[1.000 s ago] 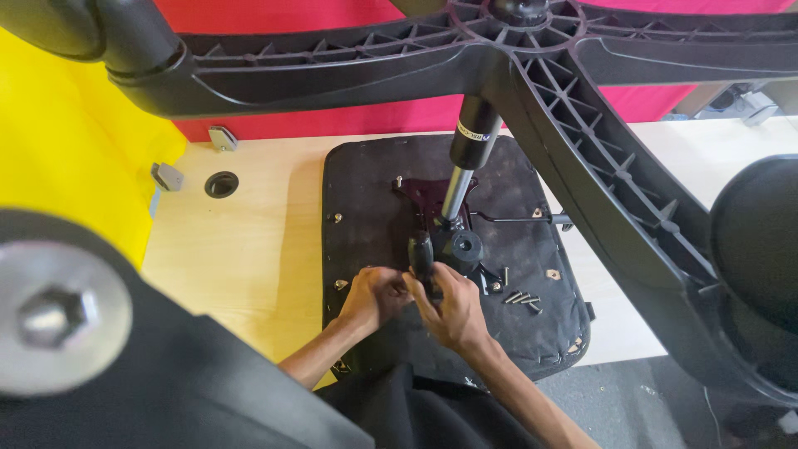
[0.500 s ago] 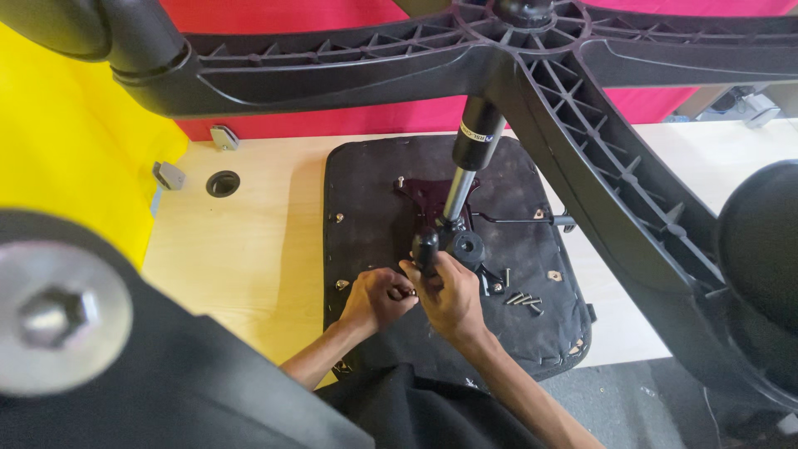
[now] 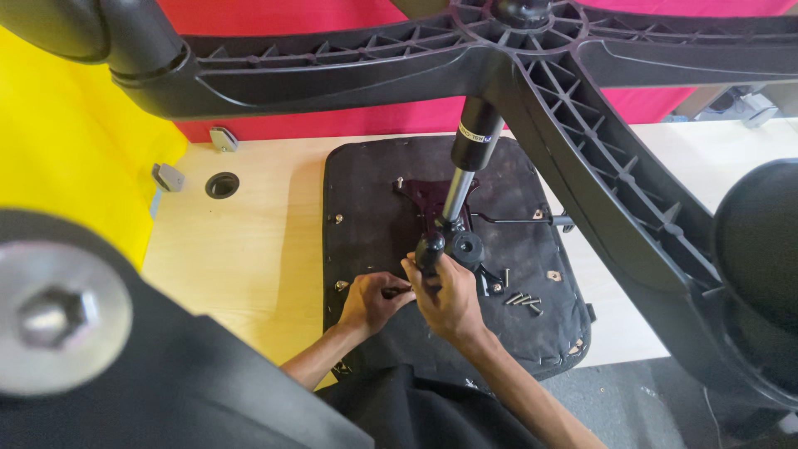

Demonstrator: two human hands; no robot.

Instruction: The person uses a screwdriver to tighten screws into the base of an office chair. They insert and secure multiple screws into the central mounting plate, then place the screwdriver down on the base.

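Left hand [image 3: 371, 301] curled, pinching a small dark tool [image 3: 396, 292] at the seat underside [image 3: 374, 216], lying on the tabletop [image 3: 249, 249]. Right hand [image 3: 446, 295] closed around a black knob [image 3: 430, 247] beside the metal plate [image 3: 432, 199]. Loose screws [image 3: 522, 299] at 3 o'clock of that hand. Chair base [image 3: 540, 75] overhead at 12.

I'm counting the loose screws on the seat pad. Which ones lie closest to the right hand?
The small cluster of silver screws lying just right of the right hand. The single screw near the pad's far edge is much farther away.
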